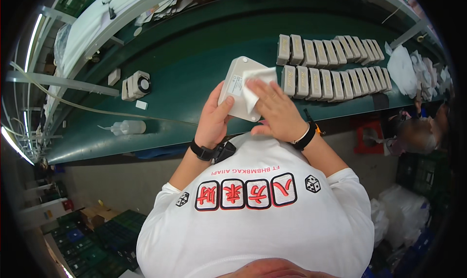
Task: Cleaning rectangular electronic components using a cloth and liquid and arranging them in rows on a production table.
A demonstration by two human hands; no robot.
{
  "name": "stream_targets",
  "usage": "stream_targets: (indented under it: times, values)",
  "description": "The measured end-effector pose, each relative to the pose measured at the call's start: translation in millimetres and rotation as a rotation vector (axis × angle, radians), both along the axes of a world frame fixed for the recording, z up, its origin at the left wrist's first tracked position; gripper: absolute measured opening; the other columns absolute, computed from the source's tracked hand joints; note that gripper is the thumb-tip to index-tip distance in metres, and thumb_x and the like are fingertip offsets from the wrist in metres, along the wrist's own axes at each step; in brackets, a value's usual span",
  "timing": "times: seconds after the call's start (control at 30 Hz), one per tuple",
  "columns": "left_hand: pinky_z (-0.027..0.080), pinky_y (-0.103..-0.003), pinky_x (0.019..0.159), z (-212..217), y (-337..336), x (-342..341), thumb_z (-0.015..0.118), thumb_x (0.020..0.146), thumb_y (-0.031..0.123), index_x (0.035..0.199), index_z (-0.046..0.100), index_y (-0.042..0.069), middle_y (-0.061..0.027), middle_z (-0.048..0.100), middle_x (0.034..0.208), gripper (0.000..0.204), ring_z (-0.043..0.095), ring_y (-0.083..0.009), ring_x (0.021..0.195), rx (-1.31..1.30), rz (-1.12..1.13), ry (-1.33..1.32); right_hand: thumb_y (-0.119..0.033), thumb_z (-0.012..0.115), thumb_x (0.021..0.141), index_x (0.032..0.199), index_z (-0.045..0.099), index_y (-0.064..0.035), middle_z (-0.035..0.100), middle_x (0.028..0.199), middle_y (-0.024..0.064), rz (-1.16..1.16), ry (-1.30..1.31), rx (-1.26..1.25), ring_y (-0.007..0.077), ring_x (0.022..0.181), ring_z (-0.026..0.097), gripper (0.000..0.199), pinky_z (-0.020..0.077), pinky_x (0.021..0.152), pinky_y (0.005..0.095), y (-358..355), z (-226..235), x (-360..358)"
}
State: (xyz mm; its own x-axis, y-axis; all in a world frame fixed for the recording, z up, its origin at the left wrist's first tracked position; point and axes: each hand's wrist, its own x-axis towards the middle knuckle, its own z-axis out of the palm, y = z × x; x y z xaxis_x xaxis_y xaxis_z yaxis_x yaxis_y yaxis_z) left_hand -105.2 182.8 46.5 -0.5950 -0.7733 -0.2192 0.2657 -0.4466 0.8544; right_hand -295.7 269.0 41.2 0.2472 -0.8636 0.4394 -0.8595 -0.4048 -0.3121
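Observation:
My left hand (pixel 214 115) grips the left edge of a flat white plastic housing (pixel 234 78) with clipped corners, its thumb lying on the face. A printed label and small round feet at the corners show on that face. Against the housing's right part my right hand (pixel 279 110) presses a white cloth (pixel 265 74), fingers stretched flat over it. The housing is held tilted above the near edge of the green work table (pixel 185 73). Part of its right side is hidden by the cloth and hand.
Two rows of upright beige devices (pixel 316 83) stand at the right, with plastic bags (pixel 404 71) beyond. On the left are a device with a black round part (pixel 142 85), a squeeze bottle (pixel 131 127) and a thin hose (pixel 87 107). Another person (pixel 413 132) is at far right, near a red stool (pixel 367 137).

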Motion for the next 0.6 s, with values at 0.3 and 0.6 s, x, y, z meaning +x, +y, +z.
stream_targets:
  times: [0.3,0.6]
  values:
    - [0.046,-0.03,0.095,3,2,4,0.065,0.089,0.009,0.143,0.038,-0.001,-0.0097,0.053,0.131,0.061,0.054,-0.018,0.115,-0.072,-0.129,-0.097,-0.077,0.034,0.086,0.119,0.054,0.0035,0.036,0.151,0.0161,0.022,-0.012,0.005,0.033,0.143,0.028,0.089,0.0202,0.115,0.0483,-10,6,-3]
    - [0.053,-0.034,0.085,20,-6,3,0.075,0.076,0.01,0.139,0.036,0.0,-0.0173,0.061,0.12,0.074,0.065,-0.0287,0.1,-1.041,0.112,-0.587,-0.064,0.035,0.095,0.119,0.055,0.0045,0.04,0.145,0.0237,-0.15,-0.712,-0.136,0.0381,0.136,0.037,0.075,0.0285,0.111,0.0472,11,-21,-22]
